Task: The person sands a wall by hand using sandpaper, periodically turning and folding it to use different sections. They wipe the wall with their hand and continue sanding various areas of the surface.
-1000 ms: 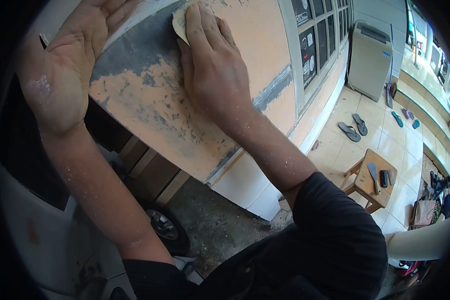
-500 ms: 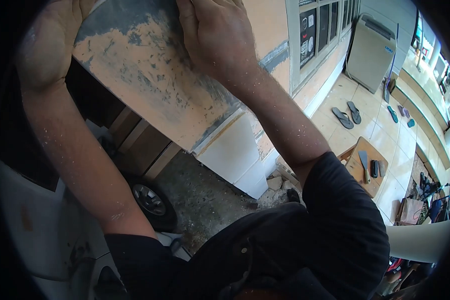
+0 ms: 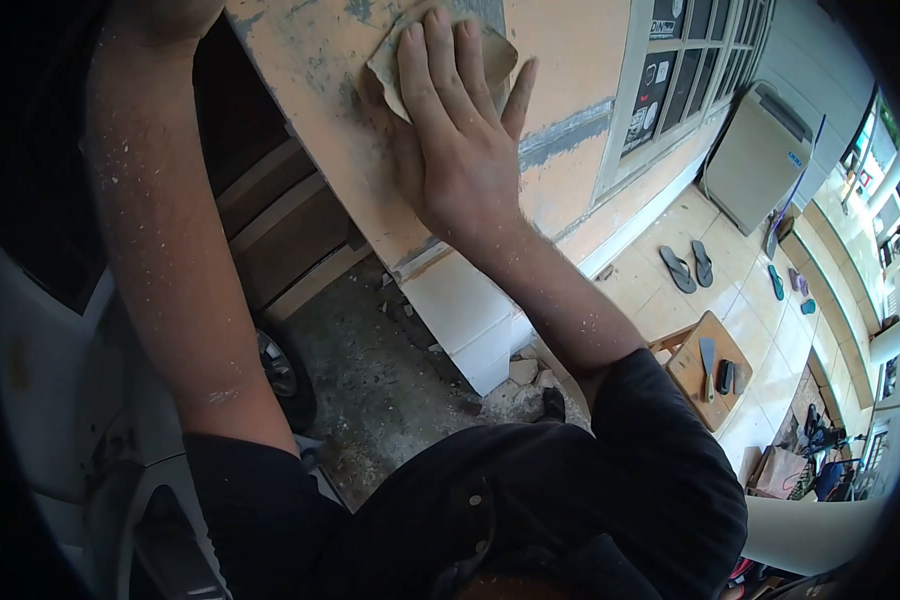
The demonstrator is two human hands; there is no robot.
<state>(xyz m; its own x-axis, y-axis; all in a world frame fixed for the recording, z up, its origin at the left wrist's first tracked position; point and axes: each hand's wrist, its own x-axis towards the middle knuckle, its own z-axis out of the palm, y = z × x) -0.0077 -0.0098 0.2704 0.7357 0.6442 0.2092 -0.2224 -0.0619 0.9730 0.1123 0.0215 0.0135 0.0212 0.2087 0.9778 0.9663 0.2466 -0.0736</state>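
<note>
My right hand (image 3: 465,130) lies with spread fingers over a sheet of sandpaper (image 3: 388,70), pressing it flat against the wall. The sandpaper is pale tan, with curled edges showing on both sides of the fingers. Peach paint with grey scuffed patches covers the wall (image 3: 320,110) beside it. My left hand (image 3: 165,15) is at the top edge of the view, near the wall's left edge; only its heel and wrist show, and its fingers are out of frame. Pale dust specks dot both forearms.
A wooden stool (image 3: 715,345) at right bears a putty knife (image 3: 708,370) and a dark brush-like item (image 3: 726,376). Grey flip-flops (image 3: 676,269) lie on the tiles. A car wheel (image 3: 282,375) is at lower left, with rubble (image 3: 525,370) below the wall and a barred window (image 3: 670,85).
The view has shifted. My right hand has gone from curled fingers to spread ones, and the sandpaper under it now shows. My left hand has slid farther out of the top of the view.
</note>
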